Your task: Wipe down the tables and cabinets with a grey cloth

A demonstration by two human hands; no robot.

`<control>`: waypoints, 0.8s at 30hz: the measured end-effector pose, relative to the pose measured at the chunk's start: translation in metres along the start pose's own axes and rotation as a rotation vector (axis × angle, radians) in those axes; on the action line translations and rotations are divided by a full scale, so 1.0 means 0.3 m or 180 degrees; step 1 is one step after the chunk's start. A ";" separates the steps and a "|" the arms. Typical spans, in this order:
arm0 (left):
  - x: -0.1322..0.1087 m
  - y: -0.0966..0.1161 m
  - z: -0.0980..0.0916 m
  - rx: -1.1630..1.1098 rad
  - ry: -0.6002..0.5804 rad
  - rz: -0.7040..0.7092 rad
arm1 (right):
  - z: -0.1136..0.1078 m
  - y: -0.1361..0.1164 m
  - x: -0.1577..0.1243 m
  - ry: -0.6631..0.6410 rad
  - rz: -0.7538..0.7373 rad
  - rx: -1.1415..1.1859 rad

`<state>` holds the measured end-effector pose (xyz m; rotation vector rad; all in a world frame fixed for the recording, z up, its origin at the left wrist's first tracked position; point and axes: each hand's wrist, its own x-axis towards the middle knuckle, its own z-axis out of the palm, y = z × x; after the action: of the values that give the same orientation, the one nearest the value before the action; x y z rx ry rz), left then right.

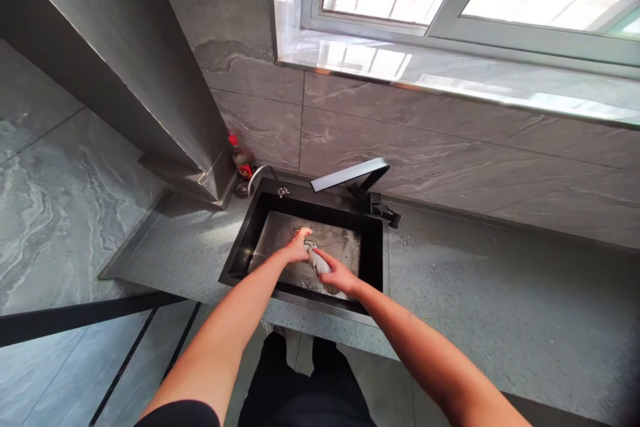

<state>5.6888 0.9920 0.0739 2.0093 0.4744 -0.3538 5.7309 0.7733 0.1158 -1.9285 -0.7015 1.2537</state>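
Over the basin of a black sink (374, 259), both my hands grip a bunched, light grey cloth (318, 263). My left hand (299, 246) closes round its upper left end, with the thumb and a finger showing on the far side. My right hand (338, 275) is wrapped round the lower right part, fingers pointing up and left along it. The cloth looks twisted into a roll between the two hands. Beneath them, the basin floor (275, 233) looks wet and shiny.
A black faucet (373, 190) with a flat grey spout (350, 173) rises behind the sink. At the back left stand a thin curved metal tap (260, 172) and a red-capped bottle (241, 159). Speckled grey counter (470, 300) extends to the right, under a window sill (425, 73).
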 end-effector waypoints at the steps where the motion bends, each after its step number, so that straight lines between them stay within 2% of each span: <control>1: -0.023 0.008 0.014 -0.0190 0.0233 0.0063 | 0.009 -0.002 -0.011 0.0088 0.0059 0.0724; 3: -0.077 0.026 0.030 -0.0545 0.0548 0.0222 | 0.026 -0.019 -0.036 0.0225 0.0111 0.1992; 5: -0.137 0.044 0.023 -0.0843 0.0688 0.0479 | 0.043 -0.051 -0.062 0.0418 0.0015 0.2859; 7: -0.193 0.064 -0.011 -0.0732 0.0583 0.1058 | 0.060 -0.085 -0.086 0.0653 -0.0148 0.3368; 9: -0.234 0.094 -0.068 -0.0215 0.0410 0.1690 | 0.083 -0.107 -0.108 0.0689 -0.0268 0.3679; 11: -0.254 0.147 -0.137 0.0353 0.0420 0.2028 | 0.110 -0.106 -0.127 0.0389 -0.0356 0.3948; 13: -0.260 0.226 -0.208 0.0700 0.0577 0.2161 | 0.130 -0.086 -0.144 -0.0207 -0.0460 0.4128; 15: -0.258 0.319 -0.271 0.1040 0.0437 0.2459 | 0.124 -0.067 -0.158 -0.0911 -0.0513 0.4059; 17: -0.251 0.404 -0.319 0.1368 -0.0018 0.2734 | 0.077 -0.068 -0.171 -0.1484 -0.0473 0.3705; 18: -0.245 0.437 -0.335 0.1491 -0.0250 0.2758 | 0.039 -0.080 -0.176 -0.1622 -0.0437 0.3459; 21: -0.210 0.478 -0.351 0.1591 -0.0608 0.2356 | -0.104 -0.148 -0.178 -0.1497 -0.0408 0.2483; 24: -0.144 0.440 -0.327 0.1442 -0.0822 0.1776 | -0.215 -0.212 -0.141 -0.0942 -0.0626 0.0924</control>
<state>5.7177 1.0155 0.2399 2.3800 -0.3623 -0.3834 5.7708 0.7614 0.2066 -1.4212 -0.7873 1.4420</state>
